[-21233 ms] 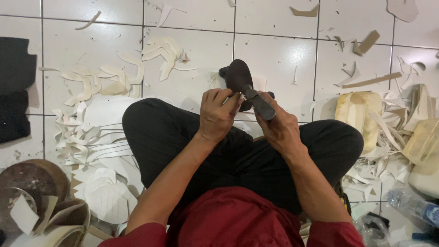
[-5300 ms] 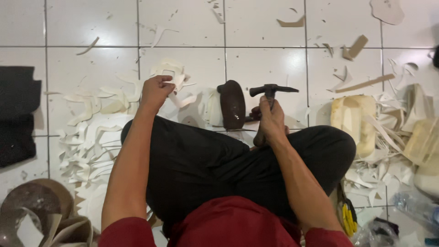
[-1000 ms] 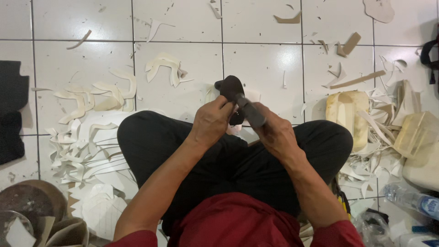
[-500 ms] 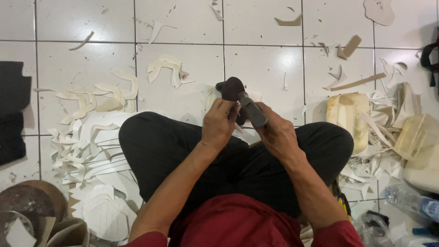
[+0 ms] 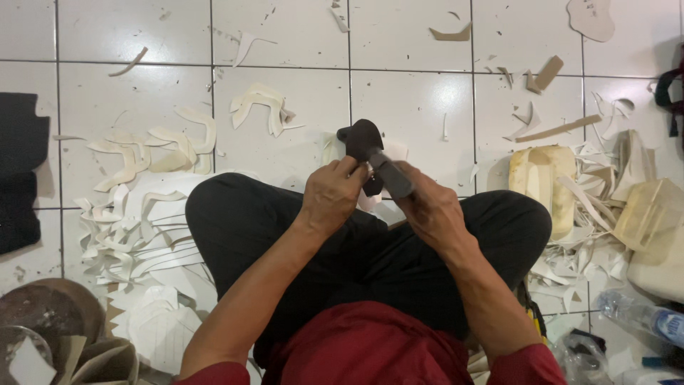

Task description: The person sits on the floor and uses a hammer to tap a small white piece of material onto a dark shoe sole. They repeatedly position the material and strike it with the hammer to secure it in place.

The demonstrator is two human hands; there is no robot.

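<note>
I sit cross-legged on a white tiled floor (image 5: 406,93). My left hand (image 5: 331,196) grips a dark brown shoe-shaped piece (image 5: 362,139) held upright above my knees. My right hand (image 5: 431,210) is closed around the dark handle of a hammer (image 5: 390,173), whose head end rests against the dark piece. The head itself is hidden behind that piece and my fingers. Both hands meet close together over my black trousers (image 5: 235,214).
Pale cut-out offcuts (image 5: 153,228) lie heaped at my left, more scraps (image 5: 584,207) and a yellowish container (image 5: 541,178) at my right. Black material (image 5: 21,171) lies at the far left, a round brown object (image 5: 43,314) at bottom left, a plastic bottle (image 5: 641,317) at bottom right.
Five seconds ago my left hand reached out to the offcuts and the hammer was raised; now both hands are back together on the dark piece. In the last second they barely moved.
</note>
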